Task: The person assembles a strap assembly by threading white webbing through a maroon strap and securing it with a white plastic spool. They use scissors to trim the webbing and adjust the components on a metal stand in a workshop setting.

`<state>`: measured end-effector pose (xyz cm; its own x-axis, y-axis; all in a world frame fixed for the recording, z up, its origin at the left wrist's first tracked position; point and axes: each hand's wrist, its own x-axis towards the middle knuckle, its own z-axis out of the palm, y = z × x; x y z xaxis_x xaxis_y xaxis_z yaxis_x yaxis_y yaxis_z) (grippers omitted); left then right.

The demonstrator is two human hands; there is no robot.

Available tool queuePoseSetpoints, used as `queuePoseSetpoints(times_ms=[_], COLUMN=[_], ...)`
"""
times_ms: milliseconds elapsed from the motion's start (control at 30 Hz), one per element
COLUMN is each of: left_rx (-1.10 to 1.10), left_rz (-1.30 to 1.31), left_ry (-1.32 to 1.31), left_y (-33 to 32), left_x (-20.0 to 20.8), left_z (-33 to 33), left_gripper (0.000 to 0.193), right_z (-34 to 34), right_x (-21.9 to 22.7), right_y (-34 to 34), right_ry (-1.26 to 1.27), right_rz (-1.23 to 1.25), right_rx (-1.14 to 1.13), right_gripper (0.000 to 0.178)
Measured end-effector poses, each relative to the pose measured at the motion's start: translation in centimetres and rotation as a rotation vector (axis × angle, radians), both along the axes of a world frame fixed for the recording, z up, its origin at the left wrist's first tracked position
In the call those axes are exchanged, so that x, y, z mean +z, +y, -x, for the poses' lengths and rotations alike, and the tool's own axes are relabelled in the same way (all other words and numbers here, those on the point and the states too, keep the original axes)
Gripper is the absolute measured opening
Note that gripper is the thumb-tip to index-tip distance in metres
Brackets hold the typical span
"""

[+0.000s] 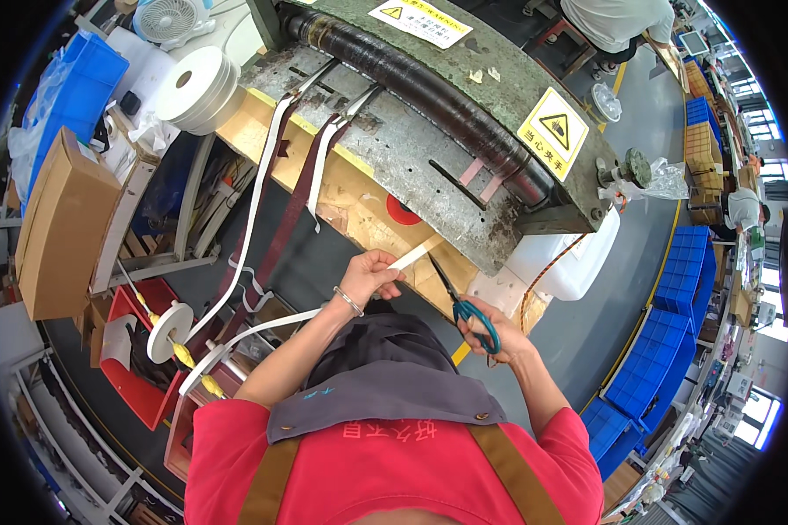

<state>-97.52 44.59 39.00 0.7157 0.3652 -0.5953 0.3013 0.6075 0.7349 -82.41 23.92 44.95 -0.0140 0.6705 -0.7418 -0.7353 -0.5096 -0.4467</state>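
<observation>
My left hand pinches a white strip, whose free end points up and to the right. In my right hand is a pair of scissors with teal handles. The dark blades lie just right of the strip's end; whether they touch it I cannot tell. Behind my left forearm another white length passes toward the hand; where it joins is hidden. Ahead stands a green machine with a dark roller above a metal plate. Two white bands and maroon ribbons hang from its edge.
At upper left are a stack of white spools, a fan, a cardboard box and a blue bin. A white reel hangs at lower left. White jug and blue crates stand right. Another person sits far off.
</observation>
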Motion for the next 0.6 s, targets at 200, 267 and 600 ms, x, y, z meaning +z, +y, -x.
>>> queuePoseSetpoints(times_ms=[200, 267, 600], left_rx=[-0.06, -0.028, 0.121], left_rz=[-1.424, -1.459, -1.448], left_ry=[-0.227, -0.261, -0.44], left_y=[-0.5, -0.4, -1.2], left_x=[-0.6, -0.2, -0.1], left_z=[0.7, 0.7, 0.1], left_gripper=[0.012, 0.012, 0.018], right_z=[1.7, 2.2, 4.6], right_x=[-0.6, -1.1, -1.5], right_y=[-0.8, -1.0, 0.6], right_ry=[0.007, 0.026, -0.067], right_rz=[-0.085, -0.122, -0.293], right_rx=[0.164, 0.228, 0.126], right_gripper=[0.065, 0.068, 0.07])
